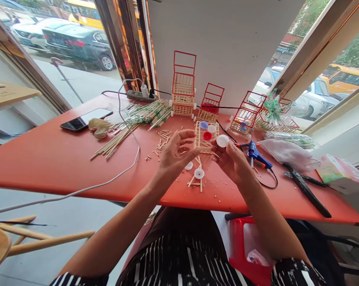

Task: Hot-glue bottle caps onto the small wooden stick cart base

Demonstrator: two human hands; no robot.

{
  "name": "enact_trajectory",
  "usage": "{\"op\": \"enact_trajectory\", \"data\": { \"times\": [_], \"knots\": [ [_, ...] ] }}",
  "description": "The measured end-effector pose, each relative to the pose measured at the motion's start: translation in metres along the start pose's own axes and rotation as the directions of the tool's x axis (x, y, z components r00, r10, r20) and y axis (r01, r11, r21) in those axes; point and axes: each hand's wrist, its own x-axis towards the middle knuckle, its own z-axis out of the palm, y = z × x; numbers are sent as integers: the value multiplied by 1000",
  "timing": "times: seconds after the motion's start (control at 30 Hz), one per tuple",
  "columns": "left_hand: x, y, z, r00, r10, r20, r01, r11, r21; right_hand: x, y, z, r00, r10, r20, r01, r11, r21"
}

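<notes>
My right hand (pixel 231 159) pinches a white bottle cap (pixel 222 140) between thumb and fingers. My left hand (pixel 179 151) is curved, its fingers apart, at the left side of a small crate of wooden sticks (pixel 197 139); whether it touches the crate is unclear. A blue cap (pixel 203 125), a white cap (pixel 211 128) and a red cap (pixel 207 136) sit at this crate. Nearer to me, a white cap (pixel 199 173) lies on some short sticks (pixel 201 184), with another white cap (pixel 188 165) beside it.
On the red table (pixel 78 167) are stick pieces (pixel 164 139), long skewers (pixel 116 143), a phone (pixel 87 119) and a white cable (pixel 120 169). Small stick carts (pixel 184 91) stand along the wall. A blue glue gun (pixel 258 155) and black-handled cutters (pixel 307 190) lie right.
</notes>
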Motion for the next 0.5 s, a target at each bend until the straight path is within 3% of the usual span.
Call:
{"op": "enact_trajectory", "data": {
  "times": [0.27, 0.5],
  "knots": [
    [12, -5, 26, 999, -17, 39, 18, 1000, -20, -3, 1, 5, 993, 30, 114, -20, 996, -90],
    [12, -4, 29, 994, -96, 57, 100, 992, -82, -3, 4, 5, 988, 40, 151, -27, 996, -84]
  ]
}}
